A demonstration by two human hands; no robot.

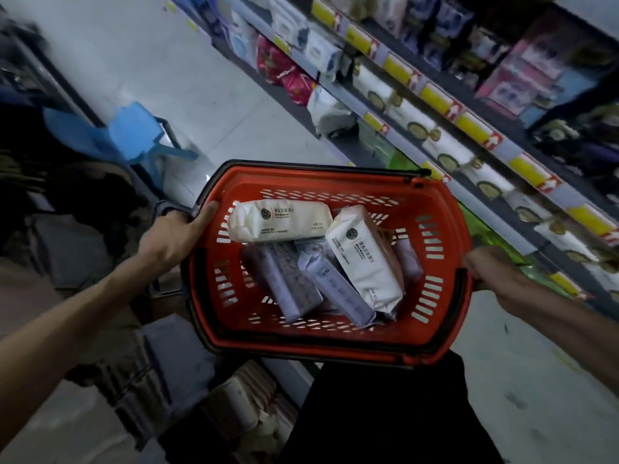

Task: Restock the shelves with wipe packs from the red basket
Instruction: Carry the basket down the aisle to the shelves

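I hold the red basket (445,209) in front of me, above the floor. My left hand (174,234) grips its left rim and my right hand (492,272) grips its right rim. Inside lie two white wipe packs, one (279,221) across the far side and one (366,262) leaning on the right. Several pale purple wipe packs (284,283) lie under them on the basket floor. The shelves (432,115) run along the right, filled with white wipe packs and other goods behind yellow price tags.
A blue plastic stool (134,135) stands on the light tiled aisle floor (167,61) at the left. Dark stacked goods and boxes (83,229) crowd the left side. My dark trouser leg (385,413) is below the basket.
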